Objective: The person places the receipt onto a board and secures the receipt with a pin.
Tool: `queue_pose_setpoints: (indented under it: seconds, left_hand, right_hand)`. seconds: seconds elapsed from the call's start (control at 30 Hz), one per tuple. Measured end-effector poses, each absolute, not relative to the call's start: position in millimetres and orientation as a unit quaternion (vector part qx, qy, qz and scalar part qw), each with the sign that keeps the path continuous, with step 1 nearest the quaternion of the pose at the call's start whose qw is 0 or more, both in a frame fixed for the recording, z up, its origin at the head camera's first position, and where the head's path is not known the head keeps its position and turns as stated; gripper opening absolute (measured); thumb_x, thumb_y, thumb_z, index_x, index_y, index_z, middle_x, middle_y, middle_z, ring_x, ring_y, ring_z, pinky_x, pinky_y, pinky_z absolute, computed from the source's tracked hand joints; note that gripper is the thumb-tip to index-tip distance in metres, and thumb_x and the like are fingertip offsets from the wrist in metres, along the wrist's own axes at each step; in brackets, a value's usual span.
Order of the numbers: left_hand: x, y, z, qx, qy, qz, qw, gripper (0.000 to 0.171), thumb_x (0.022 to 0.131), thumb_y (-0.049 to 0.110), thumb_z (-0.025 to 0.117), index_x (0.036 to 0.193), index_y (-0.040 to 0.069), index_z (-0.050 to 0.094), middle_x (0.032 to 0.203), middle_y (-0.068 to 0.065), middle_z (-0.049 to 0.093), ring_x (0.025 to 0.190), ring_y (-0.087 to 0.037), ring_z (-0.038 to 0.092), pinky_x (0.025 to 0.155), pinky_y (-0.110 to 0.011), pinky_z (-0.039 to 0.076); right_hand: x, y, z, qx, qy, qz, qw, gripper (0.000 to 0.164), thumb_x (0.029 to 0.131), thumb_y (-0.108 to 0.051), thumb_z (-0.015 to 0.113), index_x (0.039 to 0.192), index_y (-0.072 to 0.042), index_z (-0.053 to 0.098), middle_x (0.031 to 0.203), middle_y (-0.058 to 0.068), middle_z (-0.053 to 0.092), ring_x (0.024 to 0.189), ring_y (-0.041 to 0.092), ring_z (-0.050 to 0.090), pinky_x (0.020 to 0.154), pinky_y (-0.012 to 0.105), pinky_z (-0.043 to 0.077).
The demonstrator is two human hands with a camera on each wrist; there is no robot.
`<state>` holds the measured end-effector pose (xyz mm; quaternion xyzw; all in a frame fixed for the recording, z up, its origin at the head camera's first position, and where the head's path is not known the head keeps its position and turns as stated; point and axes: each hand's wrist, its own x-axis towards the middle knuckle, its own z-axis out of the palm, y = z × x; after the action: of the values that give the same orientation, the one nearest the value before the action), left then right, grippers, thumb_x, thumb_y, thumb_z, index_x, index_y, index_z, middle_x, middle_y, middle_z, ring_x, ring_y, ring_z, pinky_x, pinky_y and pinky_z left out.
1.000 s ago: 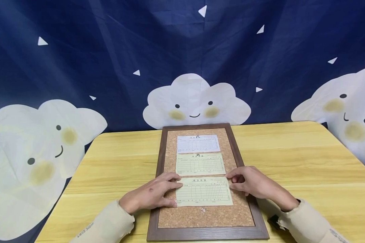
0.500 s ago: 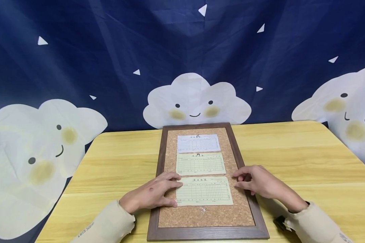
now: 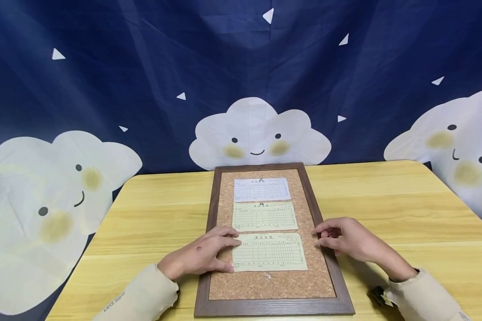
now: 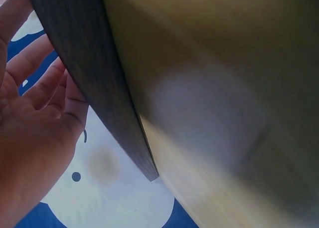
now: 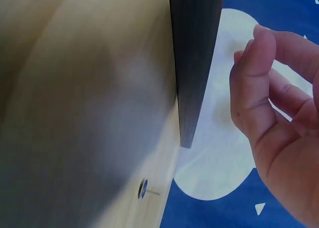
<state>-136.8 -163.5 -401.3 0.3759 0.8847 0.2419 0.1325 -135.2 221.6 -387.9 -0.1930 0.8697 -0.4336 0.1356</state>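
A pale green form slip (image 3: 269, 253) lies on the lower part of a brown-framed cork board (image 3: 273, 287). My left hand (image 3: 201, 250) rests at its left edge, fingertips and thumb touching the paper. Above it are another green slip (image 3: 264, 217) and a white slip (image 3: 261, 191), each with a small dark pin at its top edge. My right hand (image 3: 347, 238) hovers by the right side of the frame, apart from the slips. Its fingers are loosely bent with a gap at the thumb, and nothing shows between them in the right wrist view.
A small shiny bit (image 3: 268, 277) lies on the cork below the lowest slip. On the wooden table (image 3: 385, 200), a thumbtack (image 5: 143, 188) lies right of the board in the right wrist view. A blue cloth (image 3: 156, 67) with clouds hangs behind.
My right hand has let go of the lowest slip's upper right corner and moved right to the frame. My left hand and the slips stay in place.
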Motion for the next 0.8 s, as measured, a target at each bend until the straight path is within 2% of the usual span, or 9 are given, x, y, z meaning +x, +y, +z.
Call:
queue_pose_setpoints:
  seconds: [0.13, 0.4, 0.8]
  left_hand:
    - [-138, -164, -403, 0.376, 0.884, 0.247, 0.131, 0.059, 0.086, 0.037, 0.079, 0.132, 0.004, 0.063, 0.142, -0.005, 0.049, 0.134, -0.024, 0.042, 0.11, -0.045, 0.038]
    - [-138, -164, -405, 0.37, 0.884, 0.252, 0.135, 0.06, 0.085, 0.036, 0.08, 0.133, 0.003, 0.063, 0.142, -0.005, 0.049, 0.135, -0.025, 0.041, 0.111, -0.047, 0.036]
    - [-138, -164, -404, 0.371, 0.881, 0.258, 0.138, 0.06, 0.086, 0.036, 0.079, 0.133, 0.003, 0.063, 0.142, -0.006, 0.049, 0.134, -0.025, 0.041, 0.11, -0.047, 0.037]
  right_hand:
    - [-135, 228, -389, -0.194, 0.859, -0.454, 0.139, 0.019, 0.092, -0.003, 0.069, 0.108, 0.007, 0.068, 0.084, 0.005, 0.062, 0.067, 0.008, 0.058, 0.054, 0.031, 0.055]
    - [-133, 242, -390, -0.187, 0.844, -0.479, 0.154, 0.019, 0.095, -0.003, 0.065, 0.111, 0.007, 0.067, 0.091, 0.009, 0.066, 0.072, 0.012, 0.061, 0.058, 0.032, 0.056]
    - [-132, 260, -388, -0.201, 0.84, -0.482, 0.145, 0.018, 0.094, -0.001, 0.064, 0.108, 0.01, 0.064, 0.089, 0.013, 0.066, 0.066, 0.016, 0.061, 0.057, 0.03, 0.056]
